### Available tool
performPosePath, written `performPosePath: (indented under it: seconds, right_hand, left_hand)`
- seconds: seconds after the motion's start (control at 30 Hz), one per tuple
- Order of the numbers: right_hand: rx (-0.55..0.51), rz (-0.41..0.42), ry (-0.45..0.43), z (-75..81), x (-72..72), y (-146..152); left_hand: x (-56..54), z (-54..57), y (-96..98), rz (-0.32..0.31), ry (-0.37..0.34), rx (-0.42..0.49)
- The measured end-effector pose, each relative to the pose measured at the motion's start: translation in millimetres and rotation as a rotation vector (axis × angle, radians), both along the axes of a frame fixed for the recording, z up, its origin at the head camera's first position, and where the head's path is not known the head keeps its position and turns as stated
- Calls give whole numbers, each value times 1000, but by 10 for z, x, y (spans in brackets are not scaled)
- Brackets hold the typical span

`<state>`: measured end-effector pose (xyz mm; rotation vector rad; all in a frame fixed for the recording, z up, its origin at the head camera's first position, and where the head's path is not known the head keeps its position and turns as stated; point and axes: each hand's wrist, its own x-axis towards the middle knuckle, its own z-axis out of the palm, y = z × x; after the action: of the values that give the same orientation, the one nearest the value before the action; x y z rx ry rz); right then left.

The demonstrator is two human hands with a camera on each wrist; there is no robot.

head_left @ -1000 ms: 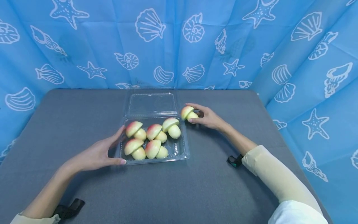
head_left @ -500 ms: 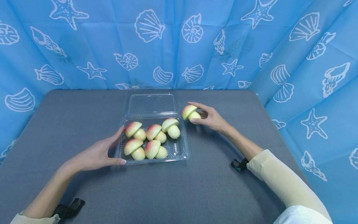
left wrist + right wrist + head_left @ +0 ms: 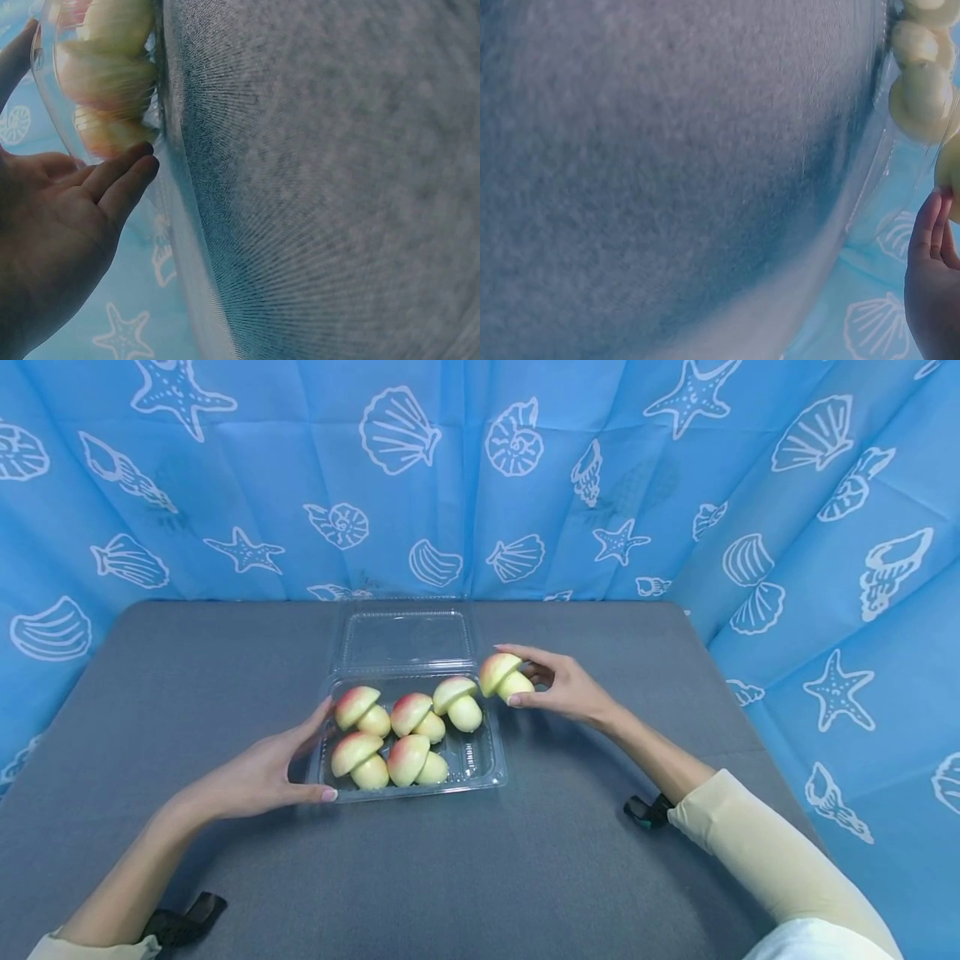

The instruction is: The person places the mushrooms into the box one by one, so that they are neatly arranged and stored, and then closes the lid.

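Note:
A clear plastic clamshell box point(image 3: 480, 772) lies with its lid point(image 3: 408, 639) folded back on the grey table. Several pale-yellow toy mushrooms point(image 3: 410, 760) with reddish caps sit in its tray. My left hand point(image 3: 258, 777) spans the tray's left side, thumb at the front corner and fingers at the left rim. In the left wrist view, straight fingers point(image 3: 124, 184) touch the tray wall. Just beyond the tray's right rim, my right hand point(image 3: 558, 685) grips another toy mushroom point(image 3: 498, 672) between thumb and fingers. The right wrist view shows only part of that hand.
Grey cloth point(image 3: 480, 877) covers the table. A blue curtain point(image 3: 465, 477) with white shells and starfish hangs behind it and along the right. Black straps point(image 3: 187, 920) sit at both wrists. Bare tray floor point(image 3: 468, 760) shows at the front right.
After a slight shift to the right, my right hand has come slightly nearer to me and to the tray, still holding its toy mushroom. My left hand and the box stay put.

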<state>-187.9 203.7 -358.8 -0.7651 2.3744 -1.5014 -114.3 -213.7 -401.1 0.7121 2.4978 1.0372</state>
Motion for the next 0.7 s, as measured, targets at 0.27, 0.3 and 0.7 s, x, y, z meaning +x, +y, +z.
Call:
performPosePath:
  seconds: [0.27, 0.3, 0.7]
  right_hand:
    - [3, 52, 128, 40, 114, -110]
    - [2, 61, 148, 44, 128, -128]
    - [14, 148, 256, 49, 271, -308]
  left_hand:
    - [0, -1, 3, 3, -7, 2]
    - [1, 0, 3, 3, -9, 2]
    - [-2, 12, 11, 9, -19, -5]
